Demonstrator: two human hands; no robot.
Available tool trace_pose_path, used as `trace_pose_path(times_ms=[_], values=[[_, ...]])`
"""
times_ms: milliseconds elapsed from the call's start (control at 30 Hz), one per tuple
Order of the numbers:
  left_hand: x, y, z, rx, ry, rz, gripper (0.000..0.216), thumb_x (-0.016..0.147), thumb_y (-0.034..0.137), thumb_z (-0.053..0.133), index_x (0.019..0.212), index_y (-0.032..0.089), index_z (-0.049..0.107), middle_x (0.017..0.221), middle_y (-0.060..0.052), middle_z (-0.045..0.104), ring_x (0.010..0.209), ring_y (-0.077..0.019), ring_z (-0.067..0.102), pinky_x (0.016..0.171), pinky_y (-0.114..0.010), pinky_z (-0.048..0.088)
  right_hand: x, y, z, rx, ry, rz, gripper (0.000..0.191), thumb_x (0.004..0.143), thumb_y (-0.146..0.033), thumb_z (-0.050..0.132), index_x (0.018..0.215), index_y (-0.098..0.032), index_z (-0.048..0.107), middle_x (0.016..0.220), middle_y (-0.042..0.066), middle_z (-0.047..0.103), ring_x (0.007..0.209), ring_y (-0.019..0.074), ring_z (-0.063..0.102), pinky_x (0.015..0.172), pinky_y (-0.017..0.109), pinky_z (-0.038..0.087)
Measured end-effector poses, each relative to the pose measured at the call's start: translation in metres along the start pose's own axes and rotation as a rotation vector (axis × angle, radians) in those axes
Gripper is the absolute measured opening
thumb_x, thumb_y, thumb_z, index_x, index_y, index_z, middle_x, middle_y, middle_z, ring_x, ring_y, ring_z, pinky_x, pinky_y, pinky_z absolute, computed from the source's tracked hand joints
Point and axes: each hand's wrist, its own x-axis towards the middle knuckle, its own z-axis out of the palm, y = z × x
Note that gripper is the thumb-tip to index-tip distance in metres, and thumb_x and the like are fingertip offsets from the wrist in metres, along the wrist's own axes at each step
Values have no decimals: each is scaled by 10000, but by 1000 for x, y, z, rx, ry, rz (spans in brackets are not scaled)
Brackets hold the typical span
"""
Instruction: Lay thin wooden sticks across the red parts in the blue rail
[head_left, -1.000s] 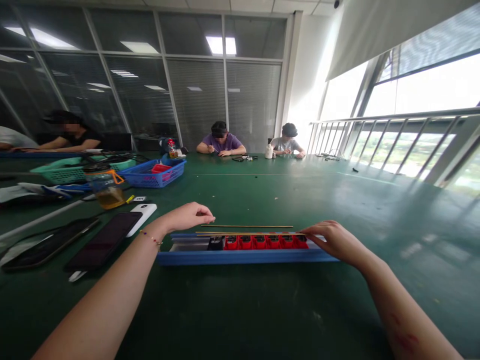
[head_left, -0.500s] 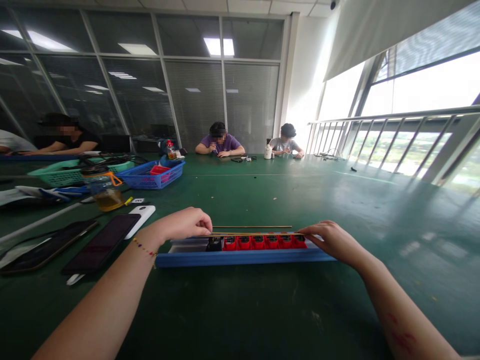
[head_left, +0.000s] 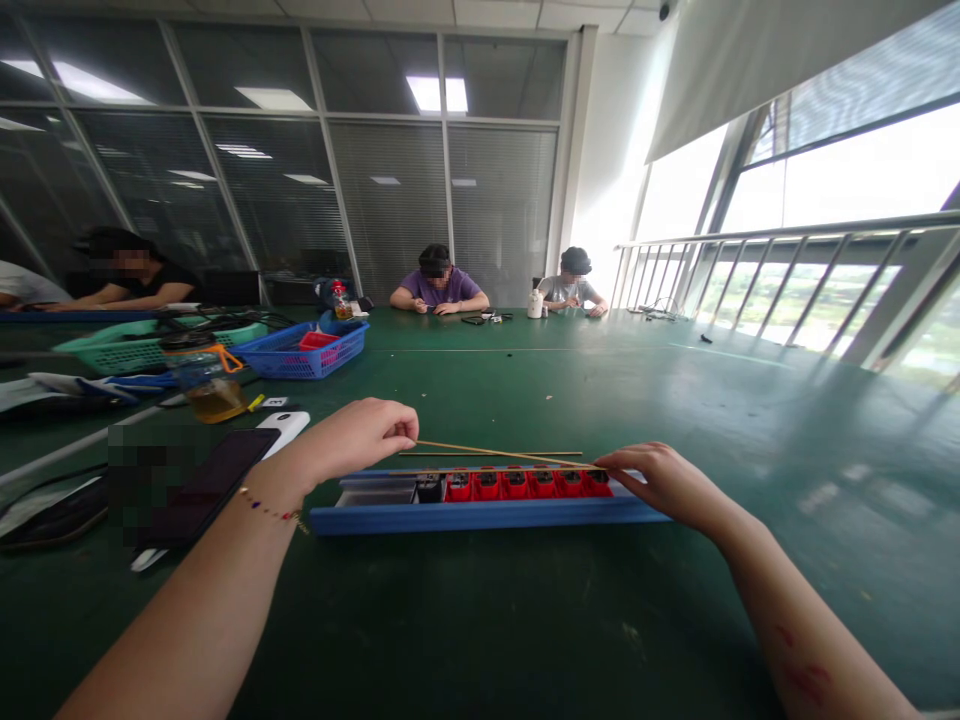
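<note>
The left hand (head_left: 367,430) is bending at the wrist and pinching the near end of a thin, straight, tan stick (head_left: 465,449) between thumb and fingertips. That end is rising above the long, straight-sided blue channel (head_left: 487,519), and the stick is slanting down to the right. The right hand (head_left: 664,482) is reaching over the channel's right end, its fingertips touching the stick's lower end; whether they are pinching it or only steadying it, I cannot tell.

A second thin tan stick (head_left: 555,454) is lying just beyond the channel, and a third tan stick (head_left: 409,471) is running along the channel's far side. Inside the channel, six square red plastic pieces (head_left: 514,486) are standing in a row, with a black square piece (head_left: 429,489) sitting at their left.

The channel is resting on a dark green desk (head_left: 480,620). To the left, a dark flat phone (head_left: 225,475) is lying beside a rounded white block (head_left: 289,432), and a clear bottle of amber liquid (head_left: 217,398) is standing near a blue mesh basket (head_left: 304,362).
</note>
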Motion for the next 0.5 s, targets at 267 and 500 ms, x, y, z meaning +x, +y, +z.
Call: trace_pose_path(times_ms=[267,500], values=[[-3,-21,-12,112,175,-104,233,735,393,484,794,217,624,766,5,623,688,-148,543,581,-226,351,-1,4,-1,29,33,32,310,831,-240,451,1114,-253,574,1040,29,647,905,196,604,786,322,467],[21,-36,26,34,57,-102,176,722,336,494,741,224,629,766,0,649,695,-152,574,580,-228,363,-1,2,-3,74,18,39,217,829,-232,448,943,-242,633,875,21,668,771,167,616,694,274,477]])
